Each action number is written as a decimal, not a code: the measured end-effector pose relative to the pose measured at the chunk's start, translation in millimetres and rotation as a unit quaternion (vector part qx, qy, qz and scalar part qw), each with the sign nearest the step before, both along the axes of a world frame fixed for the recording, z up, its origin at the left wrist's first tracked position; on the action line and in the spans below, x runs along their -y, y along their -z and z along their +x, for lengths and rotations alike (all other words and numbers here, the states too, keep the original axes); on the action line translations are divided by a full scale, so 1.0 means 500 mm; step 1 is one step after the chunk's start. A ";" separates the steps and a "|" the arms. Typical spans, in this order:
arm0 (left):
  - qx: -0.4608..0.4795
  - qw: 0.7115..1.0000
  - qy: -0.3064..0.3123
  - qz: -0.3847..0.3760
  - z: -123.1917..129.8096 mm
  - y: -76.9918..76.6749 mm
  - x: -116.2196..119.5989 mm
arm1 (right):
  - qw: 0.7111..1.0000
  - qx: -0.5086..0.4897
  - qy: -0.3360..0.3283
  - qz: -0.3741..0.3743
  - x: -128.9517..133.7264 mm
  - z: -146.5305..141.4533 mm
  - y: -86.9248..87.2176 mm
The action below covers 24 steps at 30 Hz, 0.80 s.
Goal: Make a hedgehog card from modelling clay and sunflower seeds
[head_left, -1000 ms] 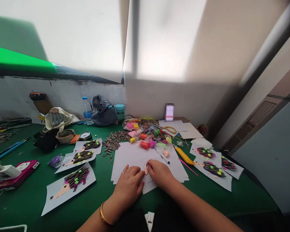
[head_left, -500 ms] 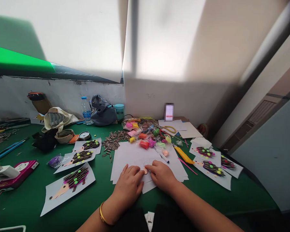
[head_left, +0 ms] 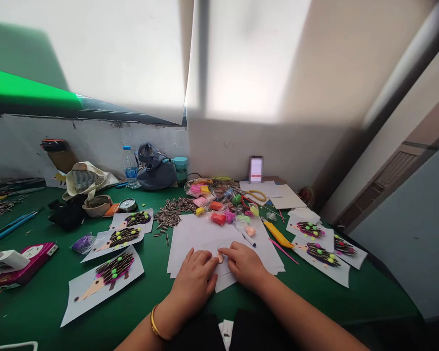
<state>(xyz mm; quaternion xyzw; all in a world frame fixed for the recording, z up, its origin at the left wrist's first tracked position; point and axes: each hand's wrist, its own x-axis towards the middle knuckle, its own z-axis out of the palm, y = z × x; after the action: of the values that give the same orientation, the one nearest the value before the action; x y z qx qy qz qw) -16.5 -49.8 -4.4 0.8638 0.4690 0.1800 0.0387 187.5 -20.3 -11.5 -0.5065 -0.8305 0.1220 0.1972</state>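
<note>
On the white paper sheets (head_left: 190, 229) in front of me lies a small flattened piece of peach modelling clay (head_left: 220, 259), over faint drawn lines. My left hand (head_left: 194, 274) rests on the paper with its fingers laid out, its index fingertip at the clay's left edge. From the other side, my right hand (head_left: 244, 262) presses the clay's upper part with an outstretched index finger. The other fingers of that hand are curled beneath it and partly hidden. Neither hand is wrapped around anything.
Hedgehog pictures (head_left: 102, 282) made with seeds and clay lie on both sides. Behind the paper are bagged clay (head_left: 218, 218), sunflower seeds (head_left: 173, 211), a marker pen (head_left: 249, 239), a yellow cutter (head_left: 278, 233), a pink tool (head_left: 283, 251), scissors (head_left: 257, 195) and a propped phone (head_left: 256, 169).
My right index fingertip has shifted very slightly left and up along the clay. The left hand has stayed in place.
</note>
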 end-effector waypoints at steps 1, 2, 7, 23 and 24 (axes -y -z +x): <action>-0.002 1.000 0.000 -0.001 0.000 0.000 0.000 | 1.000 0.010 -0.001 -0.001 0.001 -0.002 -0.001; -0.004 1.000 -0.001 -0.001 0.001 -0.001 -0.001 | 1.000 0.017 -0.001 -0.003 0.001 -0.003 -0.003; 0.001 1.000 0.000 0.002 0.001 0.001 -0.002 | 1.000 0.006 0.007 -0.008 -0.001 -0.003 -0.006; 0.001 1.000 -0.004 -0.005 0.001 -0.001 0.002 | 0.999 -0.020 0.022 -0.012 -0.002 -0.003 -0.003; 0.004 1.000 -0.004 -0.006 0.000 0.000 0.002 | 0.999 -0.030 0.024 -0.013 -0.003 -0.001 -0.002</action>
<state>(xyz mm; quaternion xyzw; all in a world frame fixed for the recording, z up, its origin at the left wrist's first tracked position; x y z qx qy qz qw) -16.3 -50.8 -4.3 0.8609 0.4735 0.1808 0.0451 186.8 -18.7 -10.2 -0.5251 -0.8099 0.1434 0.2184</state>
